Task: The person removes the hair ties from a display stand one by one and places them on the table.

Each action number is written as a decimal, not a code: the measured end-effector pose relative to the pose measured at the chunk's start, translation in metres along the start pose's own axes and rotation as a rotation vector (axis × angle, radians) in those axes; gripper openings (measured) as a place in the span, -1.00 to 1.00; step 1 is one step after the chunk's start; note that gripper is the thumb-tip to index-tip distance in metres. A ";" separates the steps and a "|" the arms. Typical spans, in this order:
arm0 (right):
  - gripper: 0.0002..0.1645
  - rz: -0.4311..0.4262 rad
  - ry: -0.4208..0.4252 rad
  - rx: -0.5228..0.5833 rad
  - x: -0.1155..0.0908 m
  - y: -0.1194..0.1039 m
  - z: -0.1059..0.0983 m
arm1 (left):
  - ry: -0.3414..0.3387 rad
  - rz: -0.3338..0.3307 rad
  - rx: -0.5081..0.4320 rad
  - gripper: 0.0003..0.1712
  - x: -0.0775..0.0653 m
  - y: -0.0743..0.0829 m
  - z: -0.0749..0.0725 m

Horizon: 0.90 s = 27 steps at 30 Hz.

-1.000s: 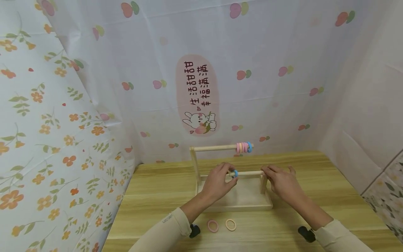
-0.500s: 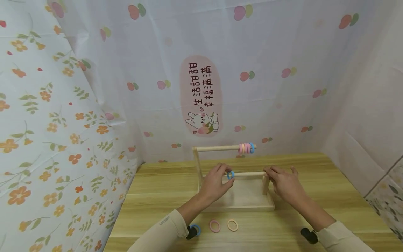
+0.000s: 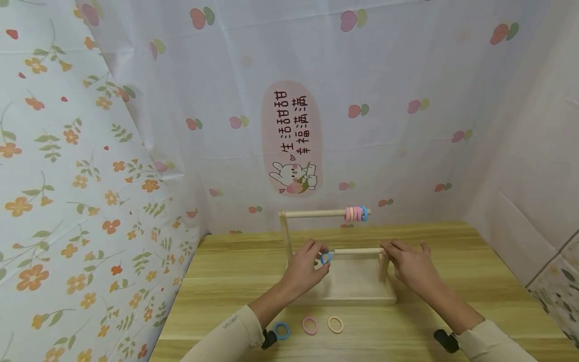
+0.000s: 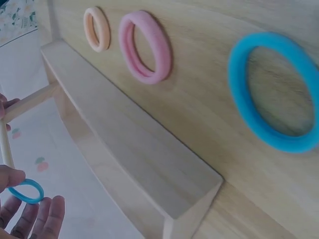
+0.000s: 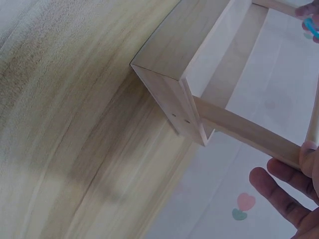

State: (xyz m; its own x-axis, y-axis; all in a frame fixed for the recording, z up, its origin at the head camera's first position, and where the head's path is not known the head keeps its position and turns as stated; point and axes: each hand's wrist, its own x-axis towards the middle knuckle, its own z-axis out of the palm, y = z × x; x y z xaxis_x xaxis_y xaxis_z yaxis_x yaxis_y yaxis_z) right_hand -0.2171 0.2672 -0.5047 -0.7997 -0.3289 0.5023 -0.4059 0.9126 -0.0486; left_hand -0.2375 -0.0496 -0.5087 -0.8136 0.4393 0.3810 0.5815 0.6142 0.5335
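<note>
My left hand (image 3: 304,267) pinches a blue ring (image 4: 31,200) between thumb and fingers, just left of the free end of a lower wooden rod (image 3: 359,251). The rod's tip is bare beside it. My right hand (image 3: 412,264) grips the rod's other end, where it meets a short upright post (image 5: 249,134). Both belong to a wooden rack with a tray-like base (image 3: 348,301). Its upper rod (image 3: 312,214) carries several pink, peach and blue rings (image 3: 353,214) near the right end. My left fingers partly cover the base's left side in the head view.
On the wood-grain table (image 3: 217,281), in front of the rack, lie a blue ring (image 4: 239,79), a pink ring (image 4: 162,56) and a peach ring (image 4: 105,35). Behind stands a printed white curtain (image 3: 384,151). A black strap piece (image 3: 446,341) shows below my right wrist.
My left hand has drawn the blue ring leftward off the lower rod's free end. The right hand keeps its grip. The table's blue ring has come into sight from behind my left wrist.
</note>
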 end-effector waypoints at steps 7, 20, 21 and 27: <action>-0.71 -0.006 0.013 -0.001 -0.001 0.000 0.000 | -0.019 0.037 0.081 -0.67 -0.008 -0.003 0.003; -0.72 0.004 0.009 0.010 0.000 0.000 0.000 | -0.086 0.095 0.109 -0.67 -0.019 0.003 0.008; -0.72 0.004 0.007 0.010 0.000 0.000 0.000 | -0.092 0.098 0.116 -0.67 -0.020 0.004 0.009; -0.73 0.008 -0.008 0.007 0.001 -0.001 0.001 | -0.176 0.128 0.176 -0.64 -0.025 0.013 0.018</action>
State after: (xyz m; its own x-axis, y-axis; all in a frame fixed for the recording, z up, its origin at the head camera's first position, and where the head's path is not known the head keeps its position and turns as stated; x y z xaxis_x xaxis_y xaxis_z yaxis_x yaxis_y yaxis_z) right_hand -0.2177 0.2661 -0.5048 -0.8064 -0.3234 0.4951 -0.4025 0.9135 -0.0589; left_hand -0.2098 -0.0405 -0.5244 -0.7297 0.6183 0.2921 0.6834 0.6437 0.3446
